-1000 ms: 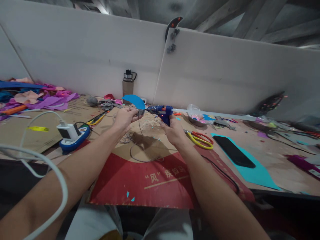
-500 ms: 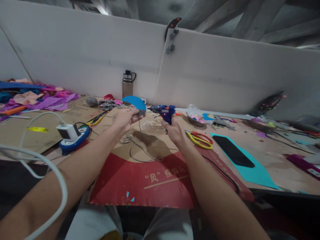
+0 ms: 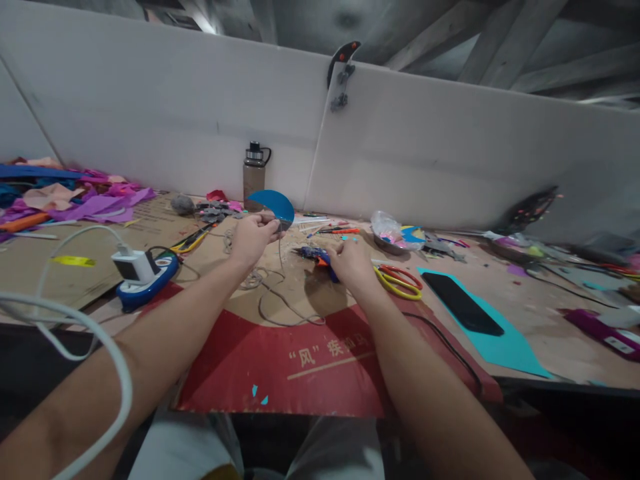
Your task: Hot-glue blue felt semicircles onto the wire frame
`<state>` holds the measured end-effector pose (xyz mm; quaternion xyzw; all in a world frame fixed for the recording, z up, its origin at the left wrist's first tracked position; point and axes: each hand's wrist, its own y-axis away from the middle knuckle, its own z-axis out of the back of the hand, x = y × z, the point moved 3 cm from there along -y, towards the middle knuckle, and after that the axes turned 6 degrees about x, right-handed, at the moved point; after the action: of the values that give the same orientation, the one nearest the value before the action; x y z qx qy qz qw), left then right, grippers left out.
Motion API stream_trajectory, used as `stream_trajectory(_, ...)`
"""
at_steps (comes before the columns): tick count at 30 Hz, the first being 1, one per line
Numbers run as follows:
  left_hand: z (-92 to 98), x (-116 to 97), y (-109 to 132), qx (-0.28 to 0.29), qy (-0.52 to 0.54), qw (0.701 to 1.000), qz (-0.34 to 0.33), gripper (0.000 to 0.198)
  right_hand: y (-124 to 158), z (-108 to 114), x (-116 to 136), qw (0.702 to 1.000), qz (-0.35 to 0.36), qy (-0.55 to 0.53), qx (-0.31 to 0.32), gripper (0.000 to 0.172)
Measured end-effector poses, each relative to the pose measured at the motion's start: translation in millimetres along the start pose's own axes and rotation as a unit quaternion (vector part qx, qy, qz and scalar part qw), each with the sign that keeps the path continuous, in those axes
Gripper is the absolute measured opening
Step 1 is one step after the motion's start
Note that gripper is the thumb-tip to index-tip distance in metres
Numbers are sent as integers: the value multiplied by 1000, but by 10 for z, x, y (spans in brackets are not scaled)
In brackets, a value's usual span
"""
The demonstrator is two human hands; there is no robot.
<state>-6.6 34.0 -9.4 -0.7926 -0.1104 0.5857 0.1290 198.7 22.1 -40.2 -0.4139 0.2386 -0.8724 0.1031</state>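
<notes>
We have a red-and-tan cardboard sheet (image 3: 225, 363) lying in front of us, printed with pale Chinese characters along its red part. Above its far portion, our left hand (image 3: 256, 237) pinches a blue crescent-shaped piece (image 3: 277, 203) between thumb and fingers, the curved edge turned up and to the right. A thin gray cord (image 3: 287, 325) trails loosely over the cardboard. Our right hand (image 3: 353, 263) is closed around the grip of a blue hot glue gun (image 3: 313, 253), its nozzle pointing left, low over the cardboard's far right portion; we cannot tell whether the gun rests there.

Scissors with yellow and red handles (image 3: 400, 290) lie at the cardboard's right side. Farther right of it, a black smartphone (image 3: 463, 303) sits on a turquoise sheet (image 3: 517, 357). Left of the cardboard is a blue power strip (image 3: 159, 283) with a white charger (image 3: 135, 265) plugged in. Beyond the cardboard, a water bottle (image 3: 255, 177) stands upright.
</notes>
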Motion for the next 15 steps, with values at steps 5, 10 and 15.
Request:
stream_trajectory(5,-22,-18,37,21,-65,997,-28,9,47,-356,538,975,-47,-204,67,24)
stream_trajectory(10,29,-63,30,7,-157,986,-62,12,10,-642,804,914,-122,-363,138,28)
stream_trajectory(15,-4,13,7,45,-55,997,-18,9,-41,-400,720,980,-10,-198,34,14)
